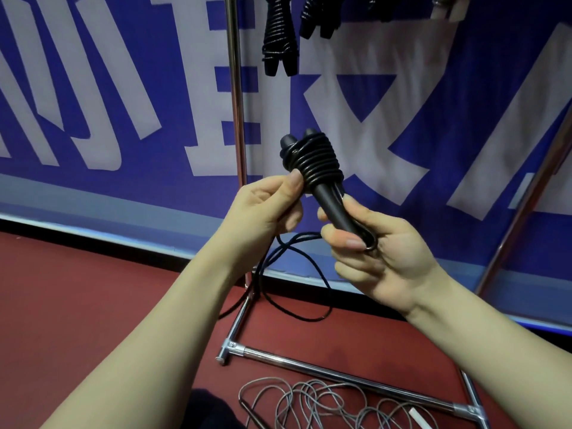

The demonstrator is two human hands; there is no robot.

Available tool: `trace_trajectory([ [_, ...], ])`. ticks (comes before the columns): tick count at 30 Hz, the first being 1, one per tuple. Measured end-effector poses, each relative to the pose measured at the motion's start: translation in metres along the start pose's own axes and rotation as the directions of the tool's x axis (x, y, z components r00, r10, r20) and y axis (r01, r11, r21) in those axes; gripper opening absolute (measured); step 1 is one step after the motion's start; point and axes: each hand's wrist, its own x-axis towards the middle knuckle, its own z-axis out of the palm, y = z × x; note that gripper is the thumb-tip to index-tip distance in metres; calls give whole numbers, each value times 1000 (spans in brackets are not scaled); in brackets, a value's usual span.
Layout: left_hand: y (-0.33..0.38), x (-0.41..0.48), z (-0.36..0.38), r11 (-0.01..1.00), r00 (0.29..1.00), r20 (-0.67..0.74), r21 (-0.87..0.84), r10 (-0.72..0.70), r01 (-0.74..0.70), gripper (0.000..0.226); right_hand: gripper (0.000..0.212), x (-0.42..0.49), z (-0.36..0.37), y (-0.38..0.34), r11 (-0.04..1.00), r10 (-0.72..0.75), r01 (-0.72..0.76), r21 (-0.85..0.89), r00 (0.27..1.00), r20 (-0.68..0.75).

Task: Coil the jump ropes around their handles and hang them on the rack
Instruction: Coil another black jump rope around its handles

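Black cord of the jump rope (314, 159) sat wound in tight turns round the upper part of its paired handles (332, 205), tilted in front of the chrome rack (237, 119). The left hand (266, 205) pinched the lowest turns, thumb on the coil and fingers curled behind. The right hand (383, 261) gripped the handles' lower ends along with a small loop of cord. Loose cord (322, 292) trailed down to the red floor (93, 298). Two coiled ropes (278, 41) hung at the top, and a grey rope (334, 404) lay tangled below
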Motion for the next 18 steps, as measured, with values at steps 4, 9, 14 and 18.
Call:
trace_trajectory([
  [4, -3, 2, -3, 989, 991, 128, -146, 30, -12, 15, 33, 5, -11, -1, 972, 61, -109, 210, 973, 221],
  [9, -6, 4, -13, 995, 983, 184, -104, 20, -1, 45, 35, 6, -11, 2, 962, 93, -145, 231, 970, 223],
  [14, -9, 2, -1, 997, 989, 146, -70, -10, 21, 57, 32, 4, 3, 4, 951, 123, -180, 251, 967, 224],
  [18, -11, 1, 3, 987, 983, 183, -156, 3, 26, 67, 31, 9, 4, 1, 909, 152, -265, 322, 929, 337],
])
